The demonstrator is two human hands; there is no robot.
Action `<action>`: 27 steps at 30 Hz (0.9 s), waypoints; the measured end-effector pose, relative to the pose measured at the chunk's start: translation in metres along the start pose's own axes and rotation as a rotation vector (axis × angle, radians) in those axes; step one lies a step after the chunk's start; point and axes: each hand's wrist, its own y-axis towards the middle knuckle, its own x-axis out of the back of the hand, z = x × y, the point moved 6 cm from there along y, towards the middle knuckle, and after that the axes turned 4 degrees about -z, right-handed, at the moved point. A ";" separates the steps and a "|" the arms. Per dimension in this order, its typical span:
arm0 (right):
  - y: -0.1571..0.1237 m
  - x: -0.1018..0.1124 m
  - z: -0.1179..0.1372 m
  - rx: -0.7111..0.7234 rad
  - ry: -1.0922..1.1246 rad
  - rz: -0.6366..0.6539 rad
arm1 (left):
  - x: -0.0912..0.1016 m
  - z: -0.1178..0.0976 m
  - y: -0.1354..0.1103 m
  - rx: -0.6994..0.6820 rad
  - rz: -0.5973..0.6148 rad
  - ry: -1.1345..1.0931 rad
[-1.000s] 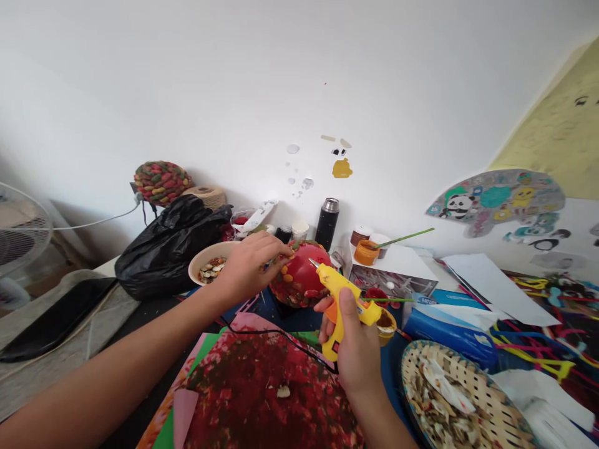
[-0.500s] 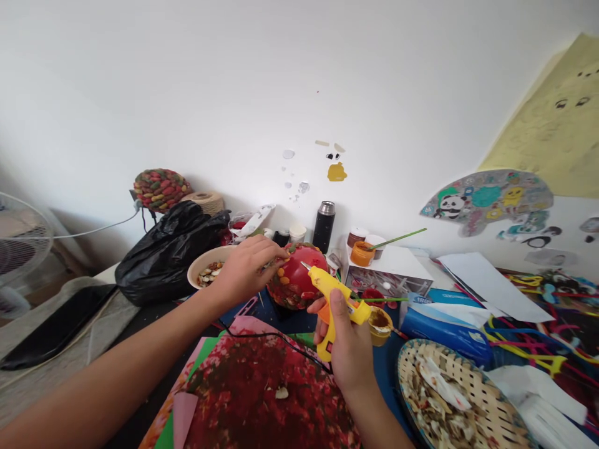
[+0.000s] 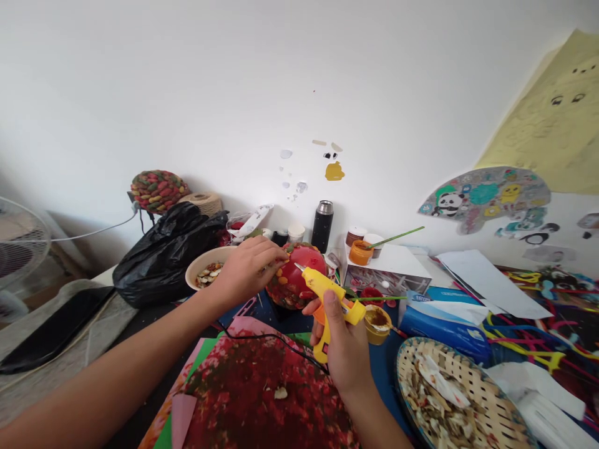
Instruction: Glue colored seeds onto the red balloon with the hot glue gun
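Note:
A red ball point(image 3: 299, 274) partly covered with coloured seeds sits at the centre of the table. My left hand point(image 3: 248, 268) is closed in a pinch at the ball's upper left side, holding something too small to make out. My right hand point(image 3: 339, 349) grips a yellow glue gun point(image 3: 327, 296) by its handle, with the nozzle touching the ball's right side. A black cord runs from the gun across the red-stained sheet point(image 3: 262, 393).
A bowl of seeds point(image 3: 208, 269) and a black plastic bag point(image 3: 163, 252) lie left of the ball. A black flask point(image 3: 324, 226), paint jars point(image 3: 361, 251) and a white box stand behind. A woven tray of scraps point(image 3: 449, 393) sits at right, a fan point(image 3: 19, 243) at far left.
The glue gun's nozzle has moved left along the ball, closer to my left hand. The left hand stays pinched at the ball.

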 end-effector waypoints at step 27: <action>-0.006 -0.007 -0.003 -0.061 -0.090 0.090 | -0.005 -0.009 -0.002 -0.091 -0.023 0.030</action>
